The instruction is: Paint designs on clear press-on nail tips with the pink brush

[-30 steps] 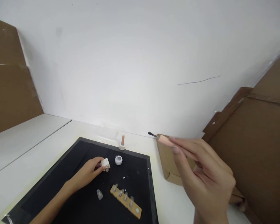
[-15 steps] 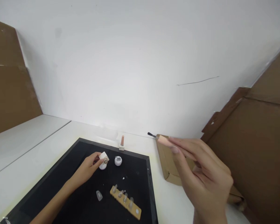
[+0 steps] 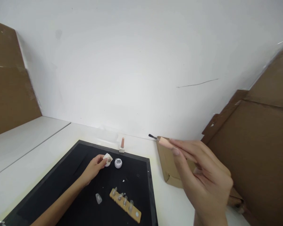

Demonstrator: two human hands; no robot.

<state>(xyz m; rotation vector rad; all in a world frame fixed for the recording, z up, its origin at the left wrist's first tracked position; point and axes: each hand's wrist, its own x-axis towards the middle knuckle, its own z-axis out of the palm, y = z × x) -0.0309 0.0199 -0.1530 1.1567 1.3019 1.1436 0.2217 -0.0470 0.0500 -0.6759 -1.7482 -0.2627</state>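
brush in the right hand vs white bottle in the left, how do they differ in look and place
The brush is long and slim; the bottle is short and blocky. The brush has a peach handle and dark tip; the bottle is mostly white. The brush appears right of the mat, the bottle over it. Both are pinched in fingers.

Passable low over the black mat [image 3: 142, 188], between white jar [image 3: 118, 163] and wooden strip [image 3: 127, 207]; hemmed in behind by the small stand [image 3: 122, 150] and wall [image 3: 136, 69], blocked rightward by the right hand [image 3: 202, 179] and cardboard box [image 3: 167, 164].
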